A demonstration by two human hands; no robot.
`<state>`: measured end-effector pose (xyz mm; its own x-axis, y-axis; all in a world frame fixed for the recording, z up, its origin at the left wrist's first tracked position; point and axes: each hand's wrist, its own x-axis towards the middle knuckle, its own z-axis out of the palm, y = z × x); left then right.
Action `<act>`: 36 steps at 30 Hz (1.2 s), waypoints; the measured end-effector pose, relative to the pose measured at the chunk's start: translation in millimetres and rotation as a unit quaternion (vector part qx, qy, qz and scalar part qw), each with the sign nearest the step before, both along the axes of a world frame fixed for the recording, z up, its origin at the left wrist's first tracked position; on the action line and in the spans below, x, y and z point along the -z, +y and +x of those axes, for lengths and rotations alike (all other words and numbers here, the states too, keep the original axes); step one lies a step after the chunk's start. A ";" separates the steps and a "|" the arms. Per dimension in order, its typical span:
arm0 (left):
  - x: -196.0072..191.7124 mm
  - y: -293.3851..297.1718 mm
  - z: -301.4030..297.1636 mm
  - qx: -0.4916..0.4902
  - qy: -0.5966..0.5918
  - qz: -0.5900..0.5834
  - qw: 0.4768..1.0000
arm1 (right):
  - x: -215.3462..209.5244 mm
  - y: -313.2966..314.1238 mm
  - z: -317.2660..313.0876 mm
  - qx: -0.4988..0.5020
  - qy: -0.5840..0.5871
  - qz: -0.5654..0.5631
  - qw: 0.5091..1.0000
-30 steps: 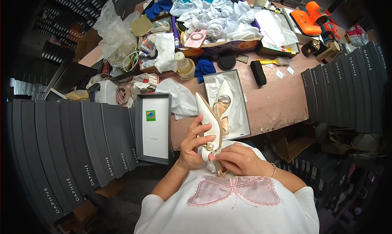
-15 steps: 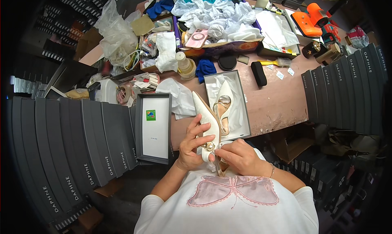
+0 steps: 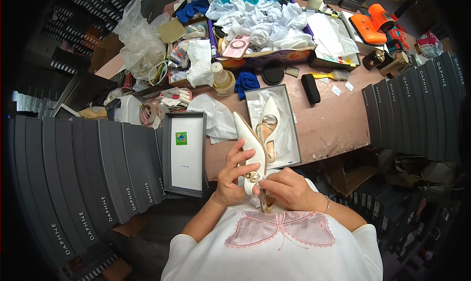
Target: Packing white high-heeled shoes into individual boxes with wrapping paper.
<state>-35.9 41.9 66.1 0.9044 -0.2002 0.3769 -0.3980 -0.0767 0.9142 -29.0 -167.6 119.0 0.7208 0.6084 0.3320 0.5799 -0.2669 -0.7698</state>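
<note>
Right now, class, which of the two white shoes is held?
The shoe on the left, gripped by the left hand; the other shoe lies in the open grey box.

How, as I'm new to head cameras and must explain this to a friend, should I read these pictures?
There's no machine here: these are a person's bare hands. The view is from the left of two wide cameras worn on the head, looking down, so edges curve. The left hand holds a white shoe, toe pointing away. The right hand is at its heel end; what its fingers pinch is hard to tell. On the table, a second shoe lies in a box. Left of that is a lid; beyond are a blue cloth, a brush and crumpled paper.
</note>
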 end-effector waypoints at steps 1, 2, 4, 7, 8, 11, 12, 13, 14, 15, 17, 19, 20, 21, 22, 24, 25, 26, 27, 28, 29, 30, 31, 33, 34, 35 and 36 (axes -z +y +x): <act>0.0 -0.2 -0.7 0.002 -0.001 -0.001 1.000 | 0.1 -1.0 -0.2 -0.006 0.027 0.012 1.000; 0.0 -0.4 -1.4 0.004 -0.001 -0.002 1.000 | 0.1 -2.0 -0.5 -0.011 0.054 0.024 0.998; 1.9 -0.9 -2.0 0.000 0.001 -0.005 1.000 | -0.2 -4.1 -1.5 -0.038 0.065 0.031 0.997; 3.2 -2.2 -1.6 0.000 0.006 -0.012 1.000 | -4.1 -5.0 0.6 -0.021 0.050 0.022 0.998; 3.4 -2.8 -1.4 0.001 0.008 -0.014 1.000 | -5.2 -5.2 1.9 -0.006 0.040 0.015 0.999; 1.9 -3.3 0.9 0.003 0.002 -0.010 1.000 | -5.1 -1.3 3.8 0.000 0.010 0.003 1.000; 1.9 -3.4 0.2 0.006 0.006 -0.014 1.000 | -6.8 -2.3 4.4 -0.015 0.041 0.006 0.999; 2.7 -3.8 -1.0 0.009 0.010 -0.019 1.000 | -9.9 -4.5 5.0 -0.030 0.072 0.008 0.997; 3.2 -4.0 -1.7 0.013 0.014 -0.025 1.000 | -11.6 -5.9 5.3 -0.045 0.103 0.009 0.994; 3.1 -3.9 -1.7 0.009 0.011 -0.022 1.000 | -11.2 -6.1 4.8 -0.037 0.108 0.022 0.993; 2.5 -4.0 0.7 0.003 0.003 -0.016 1.000 | -10.0 -6.5 4.0 -0.019 0.116 0.048 0.992; 1.9 -3.8 2.7 0.007 0.000 -0.011 1.000 | -12.3 -9.7 5.4 0.019 0.140 0.049 0.989; 1.6 -3.7 3.1 0.008 -0.001 -0.009 1.000 | -13.1 -10.7 6.0 0.037 0.152 0.049 0.987; 1.4 -3.5 3.1 0.007 0.000 -0.010 1.000 | -12.1 -10.0 6.2 0.037 0.144 0.048 0.988; 1.1 -3.7 3.3 0.007 0.001 -0.011 1.000 | -10.2 -8.6 6.4 0.035 0.113 0.041 0.992; 0.6 -4.7 3.8 0.006 0.004 -0.012 1.000 | -6.2 -4.7 7.5 0.030 0.050 0.026 0.998; 0.3 -4.8 4.0 0.005 0.006 -0.011 1.000 | -5.3 -3.1 8.0 0.025 0.014 0.013 0.999; -0.2 -4.8 4.1 0.004 0.008 -0.010 1.000 | -4.6 -1.7 8.4 0.020 -0.021 0.001 1.000; -1.2 -4.6 3.8 0.004 0.008 -0.007 1.000 | -4.4 -1.0 8.5 0.016 -0.057 -0.012 0.998; -2.3 -4.0 3.7 0.003 0.009 -0.005 1.000 | -4.7 -0.3 7.7 0.012 -0.063 -0.023 0.998; -2.9 -3.3 3.6 0.003 0.009 -0.004 1.000 | -5.2 0.3 6.2 0.008 -0.069 -0.035 0.997; -2.7 -2.3 3.7 0.003 0.011 -0.002 1.000 | -5.5 0.7 5.5 0.004 -0.075 -0.047 0.996; -1.8 -1.7 3.1 0.003 0.012 -0.001 1.000 | -5.3 0.2 5.3 -0.006 -0.066 -0.046 0.997; 1.0 -2.3 1.5 0.005 0.016 -0.005 1.000 | -5.0 -1.5 5.4 -0.025 -0.048 -0.045 0.998; 3.1 -3.0 0.9 0.005 0.020 -0.011 1.000 | -4.9 -2.9 5.5 -0.051 -0.020 -0.032 0.998; 4.1 -3.6 0.5 0.005 0.023 -0.017 1.000 | -5.0 -5.3 5.4 -0.077 0.008 -0.019 0.997; 3.4 -4.1 0.7 0.002 0.019 -0.018 1.000 | -4.9 -7.0 5.4 -0.103 0.036 -0.006 0.994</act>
